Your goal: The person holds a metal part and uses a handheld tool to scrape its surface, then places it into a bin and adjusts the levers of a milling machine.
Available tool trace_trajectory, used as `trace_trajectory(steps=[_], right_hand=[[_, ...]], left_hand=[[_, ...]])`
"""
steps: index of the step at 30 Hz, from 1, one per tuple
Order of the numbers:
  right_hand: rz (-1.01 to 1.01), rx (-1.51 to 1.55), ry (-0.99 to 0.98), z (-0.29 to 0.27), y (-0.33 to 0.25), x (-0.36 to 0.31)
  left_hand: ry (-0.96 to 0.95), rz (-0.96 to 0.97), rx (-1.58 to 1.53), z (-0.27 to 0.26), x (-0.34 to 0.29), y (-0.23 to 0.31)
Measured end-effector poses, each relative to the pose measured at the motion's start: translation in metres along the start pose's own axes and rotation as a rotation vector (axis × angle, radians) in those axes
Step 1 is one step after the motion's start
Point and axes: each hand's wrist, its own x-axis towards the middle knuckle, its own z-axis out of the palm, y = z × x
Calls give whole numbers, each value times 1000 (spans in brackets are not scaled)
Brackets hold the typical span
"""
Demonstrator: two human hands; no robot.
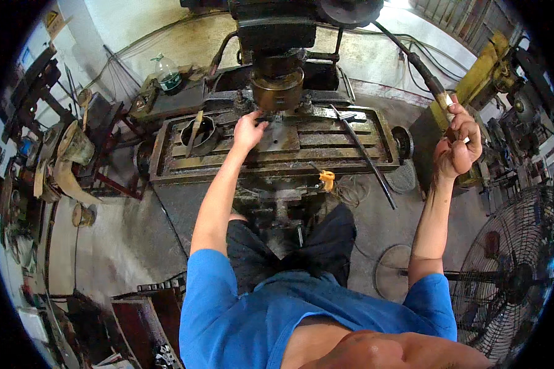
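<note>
My left hand (248, 131) reaches over the slotted metal machine table (326, 157), just under the round brass-coloured head (278, 86) of a milling machine. Its thumb and index finger stand apart at the edge of a flat block (280, 140) under the head. Whether the fingertips touch anything is hard to make out. Raised at the right, my right hand (458, 144) has its fingers curled round the lower end of a long black lever (421, 69) that slopes down from the machine. A small white piece shows by its fingers; I cannot tell what it is.
A dark round pan (200, 136) with a brush-like stick stands on the table's left. A long black bar (366, 160) overhangs the front edge at right. A yellow-handled tool (327, 179) hangs in front. A large fan (517, 277) stands at my right, a bucket (74, 144) at left.
</note>
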Motion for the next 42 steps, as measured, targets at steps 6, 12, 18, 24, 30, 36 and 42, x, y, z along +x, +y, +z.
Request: trace_trajectory(steps=[6, 12, 18, 24, 30, 36, 42], right_hand=[[140, -305, 55, 10, -13, -7], [-24, -3, 25, -10, 13, -27], [96, 121, -186, -66, 47, -38], [-213, -39, -157, -84, 86, -39], [-308, -470, -128, -12, 26, -50], [-336, -84, -160, -54, 69, -30], [-209, 1, -193, -54, 63, -14]], left_hand=[[-124, -202, -259, -107, -92, 11], [192, -412, -68, -247, -246, -42], [412, -874, 412, -366, -452, -63], [638, -1106, 857, -390, -666, -79], [700, -1660, 526, -352, -733, -62], [567, -1664, 929, -348, -709, -57], [271, -1743, 1000, -348, -706, -73]])
